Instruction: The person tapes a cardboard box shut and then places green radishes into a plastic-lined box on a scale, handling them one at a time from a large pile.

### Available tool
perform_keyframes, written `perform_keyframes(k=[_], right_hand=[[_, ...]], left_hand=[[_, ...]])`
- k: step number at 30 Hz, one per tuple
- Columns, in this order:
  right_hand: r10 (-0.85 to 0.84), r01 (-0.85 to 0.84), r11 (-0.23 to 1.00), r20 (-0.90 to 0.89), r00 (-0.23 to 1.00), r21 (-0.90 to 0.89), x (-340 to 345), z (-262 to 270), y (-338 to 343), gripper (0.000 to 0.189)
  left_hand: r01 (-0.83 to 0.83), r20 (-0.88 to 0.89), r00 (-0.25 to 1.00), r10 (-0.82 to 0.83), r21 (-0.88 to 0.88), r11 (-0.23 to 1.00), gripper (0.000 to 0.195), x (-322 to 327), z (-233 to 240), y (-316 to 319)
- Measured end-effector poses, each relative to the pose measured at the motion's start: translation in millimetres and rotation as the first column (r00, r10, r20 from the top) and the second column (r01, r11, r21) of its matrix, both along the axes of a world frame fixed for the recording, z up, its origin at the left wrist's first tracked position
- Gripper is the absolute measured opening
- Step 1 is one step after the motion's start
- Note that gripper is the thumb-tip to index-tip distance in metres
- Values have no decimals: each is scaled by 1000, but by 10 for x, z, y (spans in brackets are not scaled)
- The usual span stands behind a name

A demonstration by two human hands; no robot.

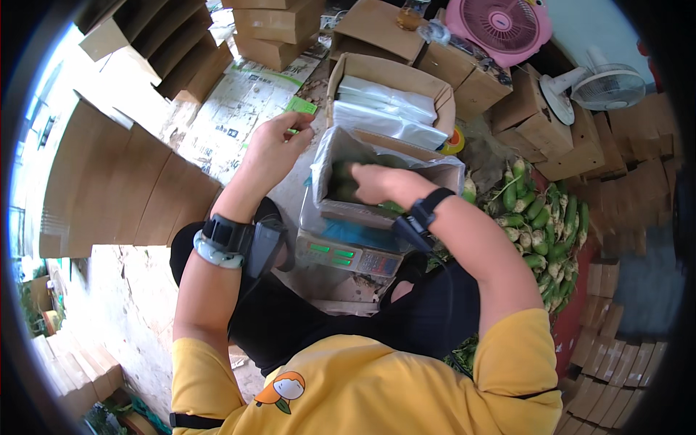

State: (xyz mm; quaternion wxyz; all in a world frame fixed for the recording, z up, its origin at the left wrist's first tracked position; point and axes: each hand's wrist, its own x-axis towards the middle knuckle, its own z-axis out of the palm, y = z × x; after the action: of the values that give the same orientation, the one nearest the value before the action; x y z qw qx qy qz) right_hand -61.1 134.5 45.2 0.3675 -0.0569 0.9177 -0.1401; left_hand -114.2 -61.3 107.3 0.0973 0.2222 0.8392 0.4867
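A cardboard box lined with clear plastic (353, 209) stands on a digital scale (348, 258) in front of me, with dark green produce in its left part. My right hand (372, 184) reaches into this box at the produce; its fingertips are blurred, so its hold is unclear. My left hand (283, 142) is raised to the left of the box, fingers bent, thumb and forefinger close together. A small green card (300, 105) shows right beside its fingertips; whether they grip it I cannot tell. Behind the lined box, another carton (446, 109) holds stacked clear plastic bags (386, 117).
Green-and-white radishes (544, 217) lie heaped at the right. Large cardboard cartons (119, 185) stand at the left. A pink fan (500, 24) and a white fan (608, 86) rest on boxes at the back right. Flattened boxes are stacked at the lower right.
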Motion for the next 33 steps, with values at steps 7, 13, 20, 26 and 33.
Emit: perform_keyframes(k=[7, 13, 20, 26, 33], right_hand=[[-758, 384, 511, -193, 623, -769, 553, 797, 690, 35], [-987, 567, 158, -117, 107, -808, 1276, 273, 1629, 27], [-979, 815, -25, 180, 98, -580, 1561, -136, 1664, 37], [-952, 830, 13, 248, 181, -557, 1495, -214, 1637, 42], [-952, 833, 22, 242, 186, -553, 1468, -160, 1615, 40]], left_hand=[[-67, 25, 997, 67, 16, 998, 39, -146, -274, -81], [-152, 220, 962, 161, -55, 987, 46, -134, -450, -67], [-125, 444, 878, 176, -140, 982, 56, -89, -516, -30], [-99, 515, 840, 171, -164, 981, 60, -44, -562, -13], [-25, 537, 836, 112, -166, 986, 60, -17, -531, 95]])
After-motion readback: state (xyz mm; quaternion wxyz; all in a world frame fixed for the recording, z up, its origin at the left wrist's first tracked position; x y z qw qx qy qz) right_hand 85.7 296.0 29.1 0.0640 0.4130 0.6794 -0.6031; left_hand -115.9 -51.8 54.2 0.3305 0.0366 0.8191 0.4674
